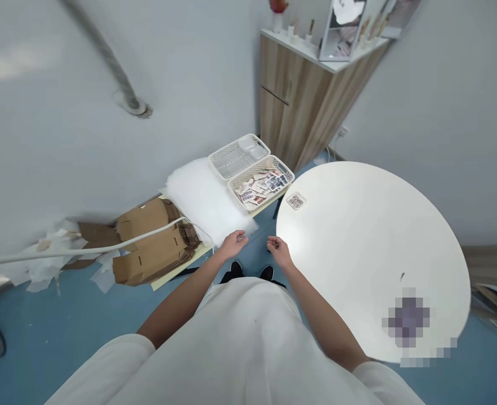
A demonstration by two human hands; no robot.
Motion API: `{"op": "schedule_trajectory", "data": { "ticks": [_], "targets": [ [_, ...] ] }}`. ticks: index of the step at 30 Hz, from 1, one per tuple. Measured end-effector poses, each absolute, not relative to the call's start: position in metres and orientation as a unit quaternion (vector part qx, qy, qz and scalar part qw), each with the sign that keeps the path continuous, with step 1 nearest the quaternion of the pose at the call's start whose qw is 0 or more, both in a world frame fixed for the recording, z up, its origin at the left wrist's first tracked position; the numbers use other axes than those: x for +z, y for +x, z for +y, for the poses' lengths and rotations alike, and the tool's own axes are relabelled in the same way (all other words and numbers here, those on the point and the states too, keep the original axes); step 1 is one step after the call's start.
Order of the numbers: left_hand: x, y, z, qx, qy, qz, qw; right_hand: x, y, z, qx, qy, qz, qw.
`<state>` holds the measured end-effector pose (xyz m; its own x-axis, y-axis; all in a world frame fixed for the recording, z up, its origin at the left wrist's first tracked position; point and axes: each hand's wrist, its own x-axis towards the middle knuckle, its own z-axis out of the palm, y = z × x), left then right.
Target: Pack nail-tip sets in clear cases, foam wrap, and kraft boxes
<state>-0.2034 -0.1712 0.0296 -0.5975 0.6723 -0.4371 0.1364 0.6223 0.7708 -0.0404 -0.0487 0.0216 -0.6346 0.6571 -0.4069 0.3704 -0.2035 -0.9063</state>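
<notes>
Both my hands hang over the floor between the side table and the round table. My left hand [234, 244] is near the edge of a stack of white foam sheets [208, 194], its fingers apart and nothing in them. Beside the round white table [358, 225], my right hand [278, 250] has its fingers loosely curled, with no object visible in it. A small clear square box [296, 201] with patterned contents lies on the round table's near left edge. Farther forward, a white basket [230, 188] holds several small printed packets [259, 185].
A second white basket [223, 163] with clear plastic inside stands behind the first. Flattened cardboard boxes [147, 247] are stacked at left, with a pale cable [138, 239] crossing above them. A wooden cabinet [299, 90] stands in the corner. A pixelated patch covers part of the round table.
</notes>
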Motion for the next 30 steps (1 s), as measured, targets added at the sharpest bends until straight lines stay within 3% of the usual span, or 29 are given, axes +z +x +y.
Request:
{"op": "schedule_trajectory", "data": {
  "ticks": [16,19,24,30],
  "targets": [
    [0.029,-0.275,-0.266,0.455,0.146,0.803,0.357,0.029,-0.149,-0.102,0.602,-0.331,-0.723,-0.070],
    [0.026,-0.280,-0.261,0.449,0.148,0.791,0.388,0.032,-0.157,-0.101,0.537,-0.328,-0.768,-0.120],
    [0.027,-0.293,-0.248,0.446,0.136,0.805,0.368,0.038,-0.184,-0.089,0.304,-0.277,-0.900,-0.146],
    [0.027,-0.307,-0.225,0.472,0.082,0.785,0.393,0.018,-0.231,-0.075,0.319,-0.191,-0.918,-0.135]
  ]
}}
